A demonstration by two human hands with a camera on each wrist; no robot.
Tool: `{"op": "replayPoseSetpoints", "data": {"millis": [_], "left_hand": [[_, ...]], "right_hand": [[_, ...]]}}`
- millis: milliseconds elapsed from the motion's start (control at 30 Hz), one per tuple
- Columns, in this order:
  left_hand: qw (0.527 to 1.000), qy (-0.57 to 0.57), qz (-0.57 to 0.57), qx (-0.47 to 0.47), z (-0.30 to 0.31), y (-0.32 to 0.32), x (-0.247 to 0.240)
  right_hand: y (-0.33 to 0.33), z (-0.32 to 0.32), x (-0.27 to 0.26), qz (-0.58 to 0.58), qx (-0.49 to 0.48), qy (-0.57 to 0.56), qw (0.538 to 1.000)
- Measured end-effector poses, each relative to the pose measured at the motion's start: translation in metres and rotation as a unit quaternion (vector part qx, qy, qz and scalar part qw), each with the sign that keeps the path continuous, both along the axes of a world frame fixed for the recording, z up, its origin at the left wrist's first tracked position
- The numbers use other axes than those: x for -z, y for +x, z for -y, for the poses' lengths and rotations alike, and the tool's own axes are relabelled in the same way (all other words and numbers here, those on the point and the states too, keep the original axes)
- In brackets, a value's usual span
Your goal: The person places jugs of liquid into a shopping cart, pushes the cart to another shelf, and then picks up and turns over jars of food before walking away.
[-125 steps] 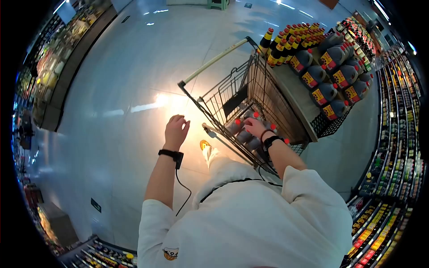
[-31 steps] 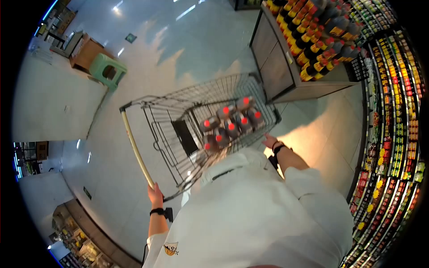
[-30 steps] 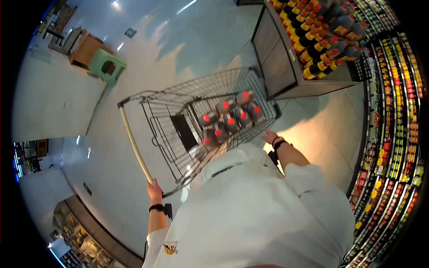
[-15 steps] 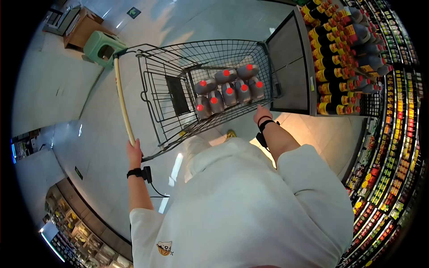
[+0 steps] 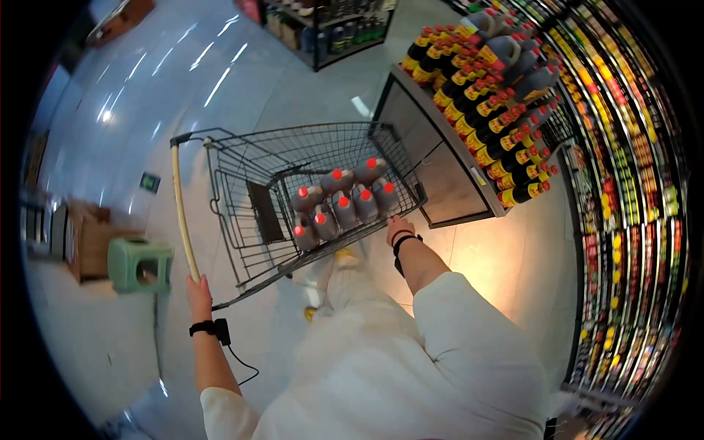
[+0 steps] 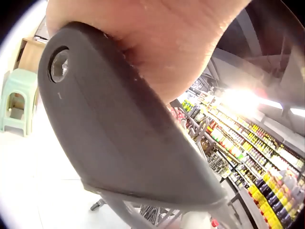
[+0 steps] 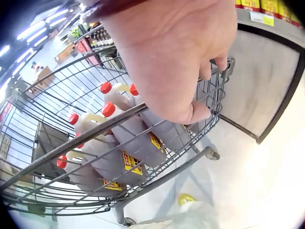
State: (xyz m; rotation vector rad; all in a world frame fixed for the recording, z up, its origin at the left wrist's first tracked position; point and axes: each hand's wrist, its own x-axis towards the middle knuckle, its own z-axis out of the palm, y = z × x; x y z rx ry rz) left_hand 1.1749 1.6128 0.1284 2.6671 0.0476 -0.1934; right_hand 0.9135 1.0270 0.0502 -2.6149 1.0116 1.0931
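In the head view a wire shopping cart (image 5: 242,191) stands crosswise in front of the body. My left hand (image 5: 199,297) grips its pale handle bar (image 5: 182,213) at the near end; in the left wrist view the grey plastic end cap (image 6: 114,119) of the handle fills much of the picture under the left hand (image 6: 157,43). My right hand (image 5: 398,229) holds the side rim near the cart's front corner, thumb and fingers around it in the right wrist view (image 7: 176,62). Several large dark jugs (image 5: 345,213) with red caps and pale grips stand upright inside the basket.
A wood-fronted display stand (image 5: 433,169), bearing several dark bottles (image 5: 477,110) with yellow labels, stands right at the cart's front. Long stocked shelves (image 5: 623,220) curve along the right. A green stool (image 5: 139,265) is at the left, and another shelf rack (image 5: 330,33) farther back.
Over four seconds ago the right hand was among the jugs and the left hung free; both now hold the cart. Since half a second ago the view has turned, with the right hand now at the rim.
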Motion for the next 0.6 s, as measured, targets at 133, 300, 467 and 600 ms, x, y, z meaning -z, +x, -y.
{"op": "replayPoseSetpoints", "data": {"millis": [133,300,467,600], "left_hand": [[0.997,0.038,-0.057,0.033,0.056,0.110,-0.032],[0.992,0.044,-0.022,0.113,0.096,0.256,-0.008],[0.989,0.045,-0.002,0.140,0.167,0.357,-0.013],[0.974,0.006,-0.029,0.225,0.240,0.436,-0.040]], "right_hand": [[0.040,0.010,0.012,0.063,0.013,0.041,0.997],[0.081,0.009,-0.011,0.053,0.061,0.081,0.993],[0.135,0.026,-0.019,0.022,0.116,0.125,0.985],[0.176,0.036,-0.012,0.005,0.163,0.140,0.977]]}}
